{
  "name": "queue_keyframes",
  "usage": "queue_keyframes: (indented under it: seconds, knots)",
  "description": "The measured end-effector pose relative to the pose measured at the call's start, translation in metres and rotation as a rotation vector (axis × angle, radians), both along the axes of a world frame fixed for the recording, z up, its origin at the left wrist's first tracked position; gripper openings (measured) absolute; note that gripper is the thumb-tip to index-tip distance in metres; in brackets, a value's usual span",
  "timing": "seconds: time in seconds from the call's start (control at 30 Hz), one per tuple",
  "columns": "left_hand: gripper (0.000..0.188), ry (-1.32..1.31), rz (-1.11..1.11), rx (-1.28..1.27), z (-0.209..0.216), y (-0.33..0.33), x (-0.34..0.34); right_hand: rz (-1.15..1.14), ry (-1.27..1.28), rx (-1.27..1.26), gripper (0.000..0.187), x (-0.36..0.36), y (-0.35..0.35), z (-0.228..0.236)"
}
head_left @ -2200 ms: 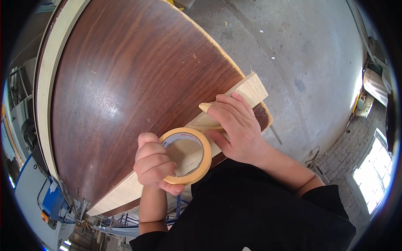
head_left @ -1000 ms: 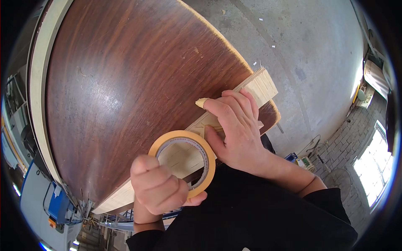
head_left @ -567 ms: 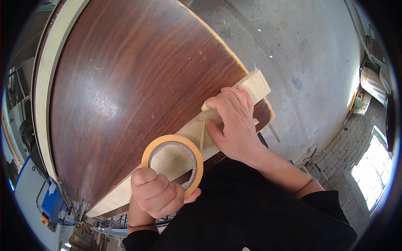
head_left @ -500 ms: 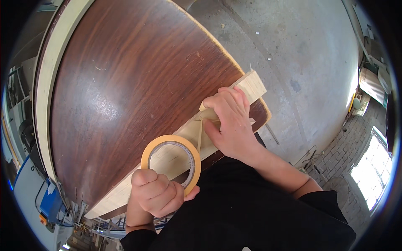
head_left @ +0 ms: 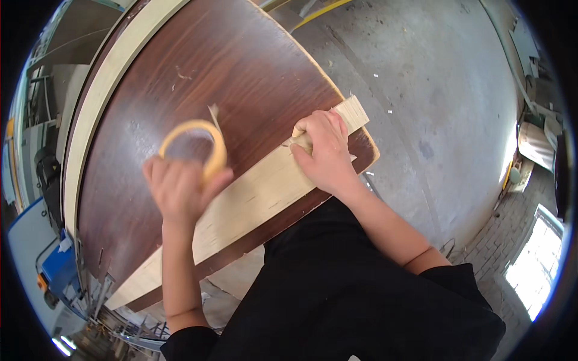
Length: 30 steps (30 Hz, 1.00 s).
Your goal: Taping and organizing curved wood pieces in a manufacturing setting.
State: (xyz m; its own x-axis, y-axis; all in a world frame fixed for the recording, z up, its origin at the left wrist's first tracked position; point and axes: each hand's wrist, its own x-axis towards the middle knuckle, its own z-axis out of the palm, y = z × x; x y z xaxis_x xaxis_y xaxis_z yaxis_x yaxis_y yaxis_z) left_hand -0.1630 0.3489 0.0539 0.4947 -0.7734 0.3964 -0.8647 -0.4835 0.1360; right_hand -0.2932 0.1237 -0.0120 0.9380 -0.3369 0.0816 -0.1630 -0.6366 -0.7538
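Observation:
My left hand (head_left: pixel 183 186) is closed round the lower edge of a yellow masking tape roll (head_left: pixel 220 149), smeared by motion. From the roll's top a short torn tape end (head_left: pixel 214 113) sticks up. The roll is in the air above a dark brown, wood-grained tabletop (head_left: pixel 241 78). A long, pale wooden board (head_left: pixel 253 189) lies slantwise along the tabletop's near side. Over its right part my right hand (head_left: pixel 325 153) is wrapped, fingers across the far edge and thumb on the near side. The board's right end projects past my fingers. What lies under my right palm is hidden.
A pale wood strip (head_left: pixel 108 102) curves along the tabletop's left side. Concrete floor (head_left: pixel 415 102) lies beyond the right edge. At the lower left stands a blue object (head_left: pixel 58 265). To the right are a brick-patterned surface (head_left: pixel 481 240) and a bright window (head_left: pixel 533 265).
My left hand has lifted the tape roll away from the board, up and to the left. The tape strip no longer runs from roll to board. My right hand stays on the board.

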Motion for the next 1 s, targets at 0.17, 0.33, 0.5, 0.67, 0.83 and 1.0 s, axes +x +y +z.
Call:
queue_keyframes:
  seconds: [0.17, 0.33, 0.5, 0.67, 0.83, 1.0]
  knots:
    - [0.041, -0.123, 0.150, -0.047, -0.054, -0.009, 0.006, 0.071, -0.004, -0.041, 0.027, 0.000, -0.001, 0.007]
    - [0.074, 0.037, 0.391, -0.011, -0.038, -0.012, -0.034, 0.359, 0.003, -0.069, 0.042, -0.002, -0.056, 0.022]
    - [0.093, 0.316, 0.185, -0.086, -0.032, -0.041, -0.095, 0.806, 0.131, -0.263, 0.068, 0.009, -0.086, 0.039]
    - [0.098, 0.443, 0.254, -0.099, -0.062, -0.062, -0.110, 0.921, 0.176, -0.100, 0.072, 0.023, -0.105, 0.031]
    - [0.095, 0.479, 0.251, -0.104, -0.060, -0.064, -0.106, 1.043, 0.056, -0.062, 0.065, 0.037, -0.111, 0.018]
    - [0.042, 0.477, 0.277, -0.214, -0.058, -0.076, -0.099, 1.000, 0.031, -0.028, 0.055, 0.036, -0.110, 0.014]
